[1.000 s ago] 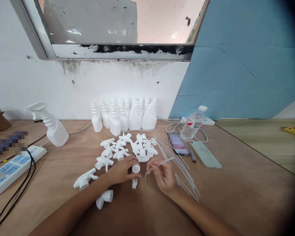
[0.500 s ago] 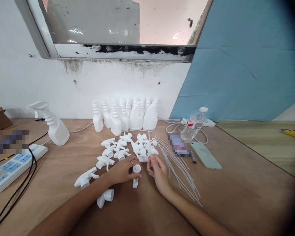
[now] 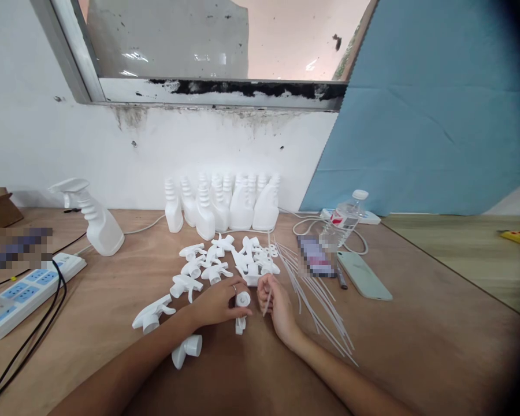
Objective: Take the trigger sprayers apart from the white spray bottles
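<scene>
My left hand (image 3: 220,301) is closed round a white trigger spray head (image 3: 242,299), its round cap opening facing up toward me. Close beside it, my right hand (image 3: 277,303) pinches a thin white dip tube (image 3: 267,305), which pokes out above and below the fingers. Tube and spray head are apart. Several more loose spray heads (image 3: 186,285) lie around and beyond my left hand, one (image 3: 186,350) of them near my left forearm. A bundle of thin tubes (image 3: 316,300) is fanned out to the right of my right hand. Small white rings (image 3: 272,251) lie behind it.
Several white spray bottles (image 3: 205,215) stand against the wall. One bottle with its sprayer fitted (image 3: 101,225) stands at left, near a power strip (image 3: 34,289) and black cables. To the right are a clear water bottle (image 3: 342,222), a pale green phone (image 3: 364,276) and a marker (image 3: 342,277).
The tube in my right hand has shifted down and tilted, so its lower end now shows below the fingers. My left hand keeps hold of the spray head in nearly the same place.
</scene>
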{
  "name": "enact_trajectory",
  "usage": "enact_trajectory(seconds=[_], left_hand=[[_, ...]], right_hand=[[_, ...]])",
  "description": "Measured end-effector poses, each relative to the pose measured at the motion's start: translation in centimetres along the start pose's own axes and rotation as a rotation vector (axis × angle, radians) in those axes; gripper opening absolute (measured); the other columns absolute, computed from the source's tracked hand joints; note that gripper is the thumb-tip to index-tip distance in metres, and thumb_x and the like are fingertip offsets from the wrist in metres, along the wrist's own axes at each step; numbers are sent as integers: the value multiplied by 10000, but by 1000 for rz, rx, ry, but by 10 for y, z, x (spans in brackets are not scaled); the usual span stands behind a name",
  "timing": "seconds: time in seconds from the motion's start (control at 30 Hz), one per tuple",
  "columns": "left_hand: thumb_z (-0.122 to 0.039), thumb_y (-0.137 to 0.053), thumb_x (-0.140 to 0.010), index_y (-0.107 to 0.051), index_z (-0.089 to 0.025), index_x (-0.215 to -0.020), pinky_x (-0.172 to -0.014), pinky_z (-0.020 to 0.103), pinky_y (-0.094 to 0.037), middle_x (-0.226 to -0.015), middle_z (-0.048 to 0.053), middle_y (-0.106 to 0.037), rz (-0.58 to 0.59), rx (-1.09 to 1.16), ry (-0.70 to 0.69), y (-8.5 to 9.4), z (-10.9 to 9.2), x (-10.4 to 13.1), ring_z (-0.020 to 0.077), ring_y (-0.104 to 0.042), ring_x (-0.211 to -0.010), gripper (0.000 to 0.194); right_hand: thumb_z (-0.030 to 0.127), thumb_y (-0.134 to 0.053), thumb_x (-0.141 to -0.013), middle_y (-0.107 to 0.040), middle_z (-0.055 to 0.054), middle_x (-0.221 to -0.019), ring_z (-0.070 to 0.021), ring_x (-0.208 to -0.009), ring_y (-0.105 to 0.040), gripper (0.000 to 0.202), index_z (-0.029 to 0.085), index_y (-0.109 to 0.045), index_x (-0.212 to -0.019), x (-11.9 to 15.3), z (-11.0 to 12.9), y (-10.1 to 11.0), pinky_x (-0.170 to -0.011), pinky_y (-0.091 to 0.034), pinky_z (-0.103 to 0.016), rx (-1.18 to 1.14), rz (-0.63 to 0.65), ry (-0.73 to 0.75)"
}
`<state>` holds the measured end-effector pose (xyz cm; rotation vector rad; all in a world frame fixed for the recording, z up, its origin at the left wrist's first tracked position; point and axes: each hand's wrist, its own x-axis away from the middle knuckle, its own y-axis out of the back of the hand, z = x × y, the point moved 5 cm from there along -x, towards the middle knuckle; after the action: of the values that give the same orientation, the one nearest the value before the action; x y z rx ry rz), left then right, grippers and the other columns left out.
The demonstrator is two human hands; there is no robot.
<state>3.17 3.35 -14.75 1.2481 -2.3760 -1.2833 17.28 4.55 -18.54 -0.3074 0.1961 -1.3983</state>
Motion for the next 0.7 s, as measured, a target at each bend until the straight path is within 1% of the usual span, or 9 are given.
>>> enact_trajectory(seconds=[0.07, 0.13, 0.2, 0.27, 0.4, 0.57, 0.63, 0.7], left_hand=[[-415, -604, -842, -583, -191, -1002, -913, 312, -441, -1137, 71, -567, 3, 11, -9, 0, -1, 0, 198, -556, -1023, 277], [-418, -595, -847, -584, -190, -1019, -898, 313, -447, -1107, 72, -574, 12, 17, -11, 0, -1, -1, 196, -561, -999, 285], [-427, -590, -849, -585, -188, -1040, -900, 316, -447, -1099, 75, -575, 19, 16, -10, 1, -1, -1, 198, -561, -995, 306], [-433, -590, -848, -586, -190, -1059, -910, 320, -443, -1111, 78, -573, 17, 14, -10, 1, -2, -1, 201, -557, -1007, 323], [-439, -584, -849, -597, -197, -1052, -912, 323, -443, -1119, 75, -573, 28, 14, -6, 1, -1, -1, 206, -552, -1018, 316], [-430, -596, -843, -589, -195, -1071, -925, 321, -438, -1127, 77, -578, 8, 20, -13, -1, 1, -1, 206, -550, -1031, 327], [-428, -608, -835, -585, -190, -1075, -923, 319, -440, -1124, 76, -580, 0, 22, -5, -2, 2, -1, 207, -552, -1031, 339], [-413, -604, -839, -590, -189, -1049, -912, 317, -447, -1115, 70, -580, 3, 27, 10, -2, 3, -1, 202, -556, -1019, 307]], right_hand=[[666, -449, -820, -238, 99, -496, -45, -391, -185, 486, 187, -488, -741, 2, 3, -1, -386, -140, -165, 88, 43, 32], [659, -421, -848, -316, 88, -476, -61, -382, -284, 480, 190, -501, -790, 4, 6, -3, -387, -206, -175, 129, 107, 72], [635, -407, -872, -411, 62, -484, -82, -408, -390, 462, 190, -500, -790, 6, 9, -4, -405, -267, -188, 159, 161, 106], [619, -395, -887, -467, 39, -516, -93, -448, -442, 457, 188, -507, -787, 8, 13, -6, -424, -293, -194, 187, 194, 137], [626, -360, -896, -501, 21, -565, -105, -500, -463, 474, 190, -521, -803, 9, 18, -8, -455, -324, -207, 225, 218, 176], [549, -383, -925, -410, 43, -564, -96, -512, -398, 419, 185, -567, -826, 11, 18, -15, -484, -325, -208, 421, 277, 208], [512, -413, -925, -463, 25, -631, -106, -581, -454, 374, 191, -582, -835, 12, 20, -18, -534, -371, -212, 484, 294, 246], [473, -480, -903, -540, 3, -736, -120, -667, -515, 305, 196, -589, -839, 12, 22, -19, -598, -417, -221, 534, 308, 272]])
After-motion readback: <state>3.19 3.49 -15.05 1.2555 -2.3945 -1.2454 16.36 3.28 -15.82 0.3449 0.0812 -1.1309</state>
